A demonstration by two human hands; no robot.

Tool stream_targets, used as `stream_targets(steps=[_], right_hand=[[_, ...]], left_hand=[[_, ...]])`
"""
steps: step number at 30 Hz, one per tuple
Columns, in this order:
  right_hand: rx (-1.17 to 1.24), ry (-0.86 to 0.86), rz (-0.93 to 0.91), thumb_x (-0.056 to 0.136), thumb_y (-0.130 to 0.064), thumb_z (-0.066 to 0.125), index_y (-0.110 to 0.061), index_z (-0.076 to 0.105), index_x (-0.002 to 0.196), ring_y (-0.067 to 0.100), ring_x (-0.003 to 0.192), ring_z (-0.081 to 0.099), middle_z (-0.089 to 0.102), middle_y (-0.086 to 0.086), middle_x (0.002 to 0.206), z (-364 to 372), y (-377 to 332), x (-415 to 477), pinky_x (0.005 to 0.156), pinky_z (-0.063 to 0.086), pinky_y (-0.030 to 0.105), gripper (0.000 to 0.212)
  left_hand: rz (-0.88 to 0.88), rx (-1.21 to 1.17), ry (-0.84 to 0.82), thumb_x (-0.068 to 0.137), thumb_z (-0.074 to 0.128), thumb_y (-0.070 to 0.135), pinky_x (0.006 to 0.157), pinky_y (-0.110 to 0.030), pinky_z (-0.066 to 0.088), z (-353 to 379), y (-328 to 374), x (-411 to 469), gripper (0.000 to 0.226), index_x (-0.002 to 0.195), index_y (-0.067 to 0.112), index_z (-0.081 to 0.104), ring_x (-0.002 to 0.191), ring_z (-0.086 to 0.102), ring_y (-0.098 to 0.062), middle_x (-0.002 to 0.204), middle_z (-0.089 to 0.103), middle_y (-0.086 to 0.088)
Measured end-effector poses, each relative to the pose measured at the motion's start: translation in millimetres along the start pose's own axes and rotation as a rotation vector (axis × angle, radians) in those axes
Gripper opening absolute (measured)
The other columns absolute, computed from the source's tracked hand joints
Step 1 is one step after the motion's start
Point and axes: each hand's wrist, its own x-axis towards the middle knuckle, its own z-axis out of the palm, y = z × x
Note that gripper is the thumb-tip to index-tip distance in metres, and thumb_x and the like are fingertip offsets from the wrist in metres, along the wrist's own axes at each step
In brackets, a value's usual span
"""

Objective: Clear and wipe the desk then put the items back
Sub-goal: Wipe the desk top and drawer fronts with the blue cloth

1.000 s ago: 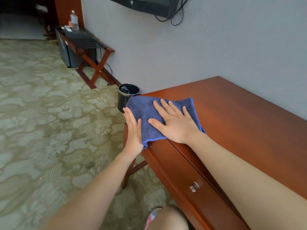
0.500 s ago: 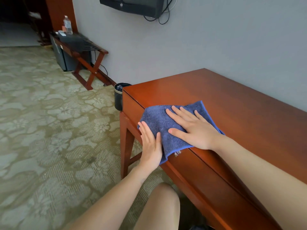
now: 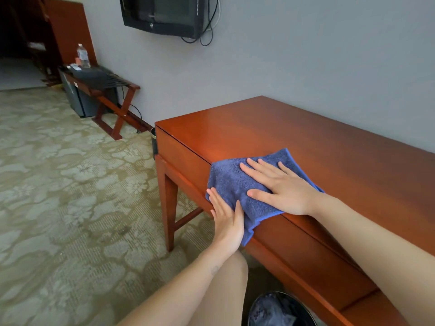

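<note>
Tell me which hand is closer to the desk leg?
Left. The left hand is at the desk's front edge, right of the leg; the right hand lies farther right, on top.

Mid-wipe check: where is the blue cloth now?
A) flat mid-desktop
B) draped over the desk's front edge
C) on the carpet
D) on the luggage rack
B: the blue cloth folds over the desk at its front edge, right hand flat on top, left hand pressing the hanging part.

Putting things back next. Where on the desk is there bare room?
The desk is bare from the blue cloth back to the wall and rightwards. Crowded only at the front edge, where left hand and right hand press the cloth.
</note>
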Motion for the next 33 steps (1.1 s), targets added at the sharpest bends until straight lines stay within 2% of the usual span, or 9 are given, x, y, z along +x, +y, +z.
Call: stream_targets(steps=[6,11,18,20,22,24,28,31,33], right_hand=[[0.006,0.021,-0.004,0.098,-0.058,0.028,-0.05,-0.006,0.148,0.0,0.146,-0.012,-0.01,-0.023,0.158,4.0,4.6,-27.9,0.117,-0.012,0.033,0.061],[0.003,0.02,0.017,0.097,-0.059,0.031,-0.051,-0.006,0.146,-0.001,0.145,-0.012,-0.01,-0.023,0.157,7.6,16.0,-60.7,0.119,-0.011,0.035,0.062],[0.013,0.028,0.069,0.095,-0.06,0.034,-0.052,-0.003,0.147,-0.002,0.145,-0.011,-0.009,-0.024,0.158,14.3,30.3,-116.1,0.12,-0.01,0.037,0.064],[0.017,0.03,0.08,0.091,-0.068,0.032,-0.056,-0.005,0.144,-0.003,0.145,-0.012,-0.009,-0.025,0.158,15.7,33.5,-134.0,0.12,-0.01,0.036,0.066],[0.021,0.034,0.099,0.08,-0.076,0.023,-0.061,-0.008,0.14,-0.004,0.144,-0.013,-0.01,-0.026,0.157,17.3,36.4,-153.3,0.12,-0.01,0.035,0.069],[0.019,0.043,0.124,0.078,-0.075,0.023,-0.063,-0.009,0.138,-0.005,0.144,-0.013,-0.01,-0.028,0.157,20.1,39.3,-172.3,0.12,-0.01,0.035,0.069],[-0.001,0.065,0.167,0.082,-0.07,0.03,-0.062,-0.01,0.139,-0.005,0.144,-0.013,-0.01,-0.029,0.156,26.1,42.2,-208.6,0.121,-0.008,0.036,0.07],[-0.015,0.087,0.186,0.081,-0.072,0.029,-0.062,-0.01,0.14,-0.005,0.144,-0.013,-0.011,-0.03,0.156,31.8,43.4,-231.0,0.121,-0.007,0.036,0.072],[-0.028,0.106,0.199,0.085,-0.069,0.034,-0.062,-0.01,0.141,-0.005,0.144,-0.013,-0.011,-0.03,0.156,35.4,44.3,-244.1,0.121,-0.006,0.037,0.072]], left_hand=[[-0.11,-0.029,0.011,0.103,0.024,0.044,0.12,-0.041,-0.011,16.2,15.8,-18.3,0.073,0.147,0.019,-0.028,0.146,-0.022,-0.021,0.159,-0.024,0.003],[-0.077,0.101,-0.005,0.104,0.03,0.041,0.116,-0.031,-0.015,45.0,14.4,-46.2,0.076,0.145,0.017,-0.03,0.146,-0.023,-0.011,0.157,-0.029,0.001],[0.002,0.22,-0.048,0.105,0.029,0.035,0.116,-0.033,-0.014,72.1,17.8,-87.8,0.075,0.143,0.009,-0.03,0.145,-0.026,-0.014,0.155,-0.032,-0.006],[0.027,0.26,-0.078,0.101,0.022,0.046,0.116,-0.035,-0.014,79.3,17.8,-100.6,0.076,0.138,0.01,-0.034,0.144,-0.028,-0.017,0.153,-0.035,-0.008],[0.054,0.291,-0.098,0.083,0.01,0.062,0.117,-0.037,-0.013,86.5,17.9,-113.5,0.082,0.13,0.013,-0.037,0.141,-0.032,-0.015,0.148,-0.04,-0.007],[0.106,0.328,-0.105,0.069,-0.003,0.069,0.118,-0.039,-0.013,93.6,14.6,-123.4,0.088,0.125,0.015,-0.041,0.134,-0.037,-0.013,0.139,-0.046,-0.005],[0.222,0.417,-0.12,0.059,-0.03,0.085,0.115,-0.037,-0.017,108.0,1.9,-140.1,0.097,0.118,0.013,-0.057,0.132,-0.042,-0.021,0.133,-0.051,-0.01],[0.312,0.428,-0.097,0.067,-0.027,0.081,0.114,-0.038,-0.016,118.8,-6.2,-150.8,0.083,0.117,0.024,-0.06,0.137,-0.033,-0.026,0.141,-0.042,-0.015],[0.345,0.442,-0.117,0.07,-0.023,0.081,0.115,-0.039,-0.017,125.2,-10.2,-156.7,0.082,0.12,0.025,-0.059,0.139,-0.03,-0.027,0.142,-0.039,-0.017]])
